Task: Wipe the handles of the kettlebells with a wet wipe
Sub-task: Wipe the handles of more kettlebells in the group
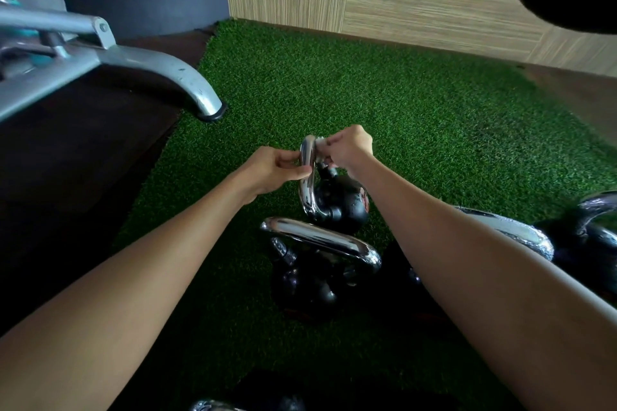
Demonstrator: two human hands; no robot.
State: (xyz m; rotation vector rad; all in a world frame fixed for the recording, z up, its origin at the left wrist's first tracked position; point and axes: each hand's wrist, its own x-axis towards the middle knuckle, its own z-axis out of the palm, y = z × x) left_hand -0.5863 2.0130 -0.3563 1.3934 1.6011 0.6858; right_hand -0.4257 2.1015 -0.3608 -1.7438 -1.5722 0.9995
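Near the middle of the green turf (417,93), a black kettlebell (344,207) lies tilted. Our left hand (273,170) pinches its chrome handle (305,190) between thumb and fingers, and our right hand (350,147) pinches a white wet wipe (321,141) against the handle's upper bend. A second kettlebell (307,287) stands just nearer us, and another kettlebell (587,240) stands by the turf's right edge. A grey machine leg (150,70) rests at the left edge.
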